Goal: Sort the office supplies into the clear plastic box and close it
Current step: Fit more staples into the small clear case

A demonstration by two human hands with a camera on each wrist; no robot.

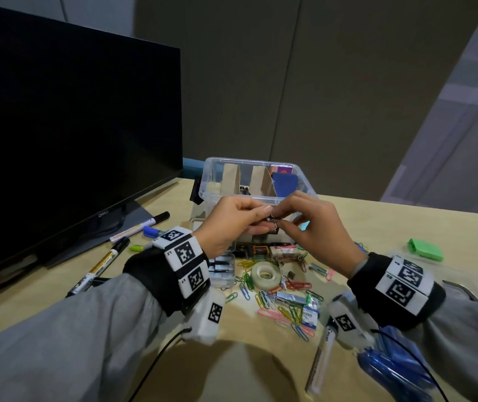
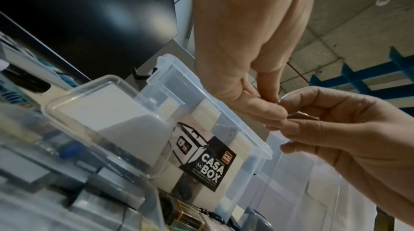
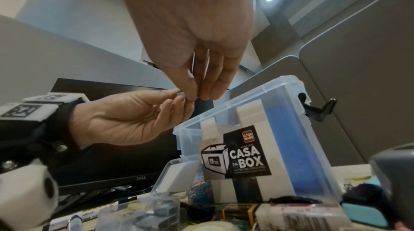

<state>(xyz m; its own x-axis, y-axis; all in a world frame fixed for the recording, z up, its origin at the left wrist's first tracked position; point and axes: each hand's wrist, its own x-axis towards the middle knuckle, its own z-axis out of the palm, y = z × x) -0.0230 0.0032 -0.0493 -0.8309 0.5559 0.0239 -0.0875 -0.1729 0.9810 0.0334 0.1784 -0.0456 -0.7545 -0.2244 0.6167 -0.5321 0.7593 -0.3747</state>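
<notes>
while my left hand (image 1: 233, 220) and right hand (image 1: 316, 224) pinch one small dark metal clip (image 1: 274, 221) together, the open clear plastic box (image 1: 256, 181) stands just behind them on the tabletop (image 1: 423, 233).

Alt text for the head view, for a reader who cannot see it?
Both hands, left hand and right hand, pinch a small dark metal item before the open clear plastic box; coloured paper clips, a clear tape roll and markers litter the tan desk.
</notes>
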